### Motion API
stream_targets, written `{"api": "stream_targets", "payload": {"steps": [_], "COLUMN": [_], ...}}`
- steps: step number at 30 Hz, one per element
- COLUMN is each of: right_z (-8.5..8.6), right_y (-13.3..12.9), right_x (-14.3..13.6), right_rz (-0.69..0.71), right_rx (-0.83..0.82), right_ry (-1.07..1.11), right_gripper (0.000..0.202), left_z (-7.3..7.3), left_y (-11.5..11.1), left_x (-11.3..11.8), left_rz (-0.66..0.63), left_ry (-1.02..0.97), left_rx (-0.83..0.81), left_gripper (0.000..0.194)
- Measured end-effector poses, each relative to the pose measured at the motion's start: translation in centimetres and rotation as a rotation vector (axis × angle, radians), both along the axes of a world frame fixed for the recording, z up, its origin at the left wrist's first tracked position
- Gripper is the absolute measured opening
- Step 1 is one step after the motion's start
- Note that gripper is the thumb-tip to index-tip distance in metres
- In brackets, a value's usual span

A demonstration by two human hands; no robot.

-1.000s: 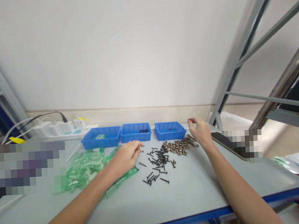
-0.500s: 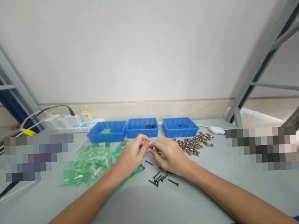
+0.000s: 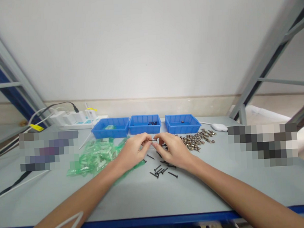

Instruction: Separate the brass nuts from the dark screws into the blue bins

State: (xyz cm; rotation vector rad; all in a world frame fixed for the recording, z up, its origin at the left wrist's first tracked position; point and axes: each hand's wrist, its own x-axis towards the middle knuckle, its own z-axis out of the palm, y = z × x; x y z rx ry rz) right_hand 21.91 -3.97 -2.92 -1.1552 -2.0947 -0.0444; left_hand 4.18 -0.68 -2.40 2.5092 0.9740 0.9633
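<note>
My left hand (image 3: 135, 149) and my right hand (image 3: 173, 149) meet above the middle of the grey table (image 3: 156, 202). A thin dark screw (image 3: 153, 140) spans the gap between their fingertips, pinched from both sides. Several black screws (image 3: 159, 171) lie loose below my hands, some partly under the right one. Left of my left hand spreads a heap of green plastic bags (image 3: 98, 157) with small parts inside. Beyond my right hand is a pile of shiny metal fittings (image 3: 194, 141).
Three blue trays stand behind my hands: the left one (image 3: 111, 132) holds a small green bag, the middle one (image 3: 144, 129) dark screws, the right one (image 3: 182, 127) a small dark piece. A power strip (image 3: 78, 125) with cables sits back left; a white device (image 3: 219, 127) lies right.
The view has tilted down, showing the table's blue front edge. My fingertips have parted slightly, and the screw between them now shows more clearly.
</note>
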Motion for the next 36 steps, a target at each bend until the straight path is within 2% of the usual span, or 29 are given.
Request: {"api": "stream_targets", "payload": {"steps": [2,6,13,20,26,30,36], "right_z": [0.01,0.01,-0.17,-0.05,0.0,-0.09,-0.03], "right_y": [-0.03,0.07,0.33,0.03,-0.16,0.16,0.46], "right_x": [0.03,0.16,0.14,0.01,-0.05,0.13,0.54], "right_rz": [0.021,0.048,0.03,0.046,0.042,0.029,0.022], "right_rx": [0.012,0.04,-0.013,-0.058,-0.029,-0.016,-0.04], "right_ry": [0.019,-0.028,-0.008,0.006,-0.003,-0.015,0.005], "right_gripper": [0.02,0.012,0.015,0.015,0.017,0.013,0.017], "left_z": [-0.01,-0.1,-0.17,-0.35,-0.9,-0.69,-0.18], "left_y": [0.04,0.04,-0.09,0.18,0.64,0.49,0.01], "left_x": [-0.01,0.08,0.16,-0.01,-0.06,-0.08,0.02], "left_rz": [0.001,-0.015,-0.004,0.007,-0.004,-0.013,-0.015], "left_ry": [0.012,0.064,0.031,0.101,0.113,0.115,0.116], "left_rx": [0.012,0.033,-0.041,0.006,0.001,-0.017,-0.032], "left_gripper": [0.018,0.023,0.014,0.016,0.016,0.018,0.013]}}
